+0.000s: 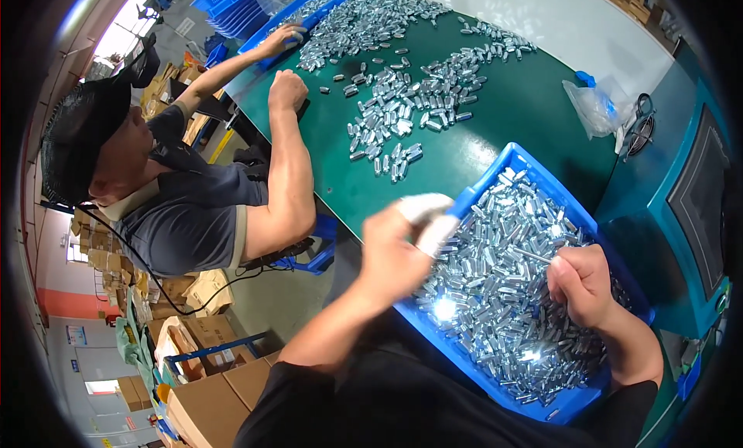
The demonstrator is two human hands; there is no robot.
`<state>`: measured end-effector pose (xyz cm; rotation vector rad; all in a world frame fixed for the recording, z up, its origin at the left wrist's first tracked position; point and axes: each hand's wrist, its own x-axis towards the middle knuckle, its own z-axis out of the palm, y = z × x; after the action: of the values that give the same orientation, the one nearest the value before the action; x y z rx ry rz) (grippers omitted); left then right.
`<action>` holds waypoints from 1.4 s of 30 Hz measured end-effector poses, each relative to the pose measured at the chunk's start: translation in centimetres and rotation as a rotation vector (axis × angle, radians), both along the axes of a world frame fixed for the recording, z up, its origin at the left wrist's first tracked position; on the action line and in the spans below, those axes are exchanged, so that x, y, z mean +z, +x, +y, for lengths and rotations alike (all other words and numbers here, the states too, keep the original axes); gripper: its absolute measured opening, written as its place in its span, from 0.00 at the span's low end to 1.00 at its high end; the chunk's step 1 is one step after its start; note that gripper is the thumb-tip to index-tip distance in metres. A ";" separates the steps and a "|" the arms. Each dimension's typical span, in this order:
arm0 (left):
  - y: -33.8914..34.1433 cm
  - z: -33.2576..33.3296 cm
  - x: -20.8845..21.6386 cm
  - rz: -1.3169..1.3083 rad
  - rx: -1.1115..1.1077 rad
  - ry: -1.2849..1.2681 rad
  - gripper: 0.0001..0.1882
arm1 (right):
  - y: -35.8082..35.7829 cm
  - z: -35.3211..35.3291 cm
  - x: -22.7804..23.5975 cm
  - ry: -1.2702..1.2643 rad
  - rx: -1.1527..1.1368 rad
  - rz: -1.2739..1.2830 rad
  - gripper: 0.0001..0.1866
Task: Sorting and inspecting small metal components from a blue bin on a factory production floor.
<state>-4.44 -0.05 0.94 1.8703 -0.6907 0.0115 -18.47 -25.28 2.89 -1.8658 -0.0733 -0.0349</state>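
My left hand [398,247] is at the left rim of a blue plastic bin [503,390], slightly blurred. White covers wrap its thumb and forefinger, whose tips curl close together; anything between them is too hidden to name. Over the bin's right part, my right hand [580,282] is closed round a thin metal rod [532,254] that points left. Small, shiny, elongated metal pieces [495,293] fill the bin in a jumbled heap.
On the green table [333,177] lie loose metal pieces [418,100] and a larger pile [371,22]. A co-worker [186,208] sits at left, one hand near another blue bin [321,3]. Scissors [640,123] and a plastic bag [596,107] lie by a teal machine [665,208].
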 end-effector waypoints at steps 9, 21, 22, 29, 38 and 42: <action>8.4 3.1 -5.7 -0.522 0.208 0.400 0.12 | 0.6 1.0 -0.1 -0.048 0.042 -0.111 0.24; 5.4 3.8 -5.1 -0.371 0.213 0.447 0.14 | -0.4 1.5 -1.7 -0.031 0.058 0.042 0.27; 5.5 4.0 -4.9 -0.378 0.203 0.464 0.14 | -0.4 1.4 -1.7 -0.035 0.067 0.039 0.27; 4.9 4.2 -3.8 -0.162 0.070 0.257 0.14 | 0.2 0.7 -2.0 -0.035 0.034 0.049 0.23; -2.5 -1.0 -0.5 0.781 -0.438 -0.428 0.14 | -0.3 1.2 -1.2 -0.054 0.001 -0.039 0.26; -3.7 -2.8 -1.4 0.752 -0.483 -0.402 0.13 | -1.3 1.0 -1.0 -0.056 -0.051 -0.020 0.25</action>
<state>-8.18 -2.81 -0.43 1.1521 -0.5325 -0.7691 -19.72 -24.24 1.89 -1.9233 -0.0405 -0.0874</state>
